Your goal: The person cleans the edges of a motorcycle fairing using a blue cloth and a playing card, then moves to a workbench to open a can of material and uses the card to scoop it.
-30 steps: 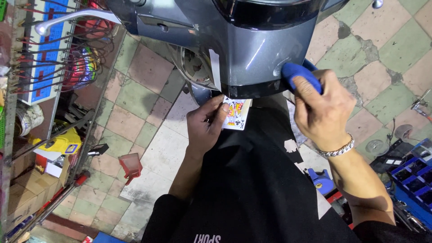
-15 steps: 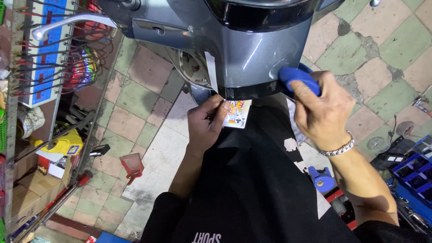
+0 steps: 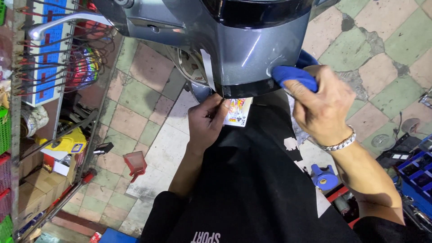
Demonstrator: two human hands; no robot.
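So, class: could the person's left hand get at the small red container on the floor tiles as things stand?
Probably not right away: the left hand pinches a small card at the scooter's edge. The red container lies unobstructed on tiles below-left.

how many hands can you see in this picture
2, both the person's own. The left hand pinches a small card under the grey scooter panel. The right hand presses a blue tool against that panel's edge. No other hands show.
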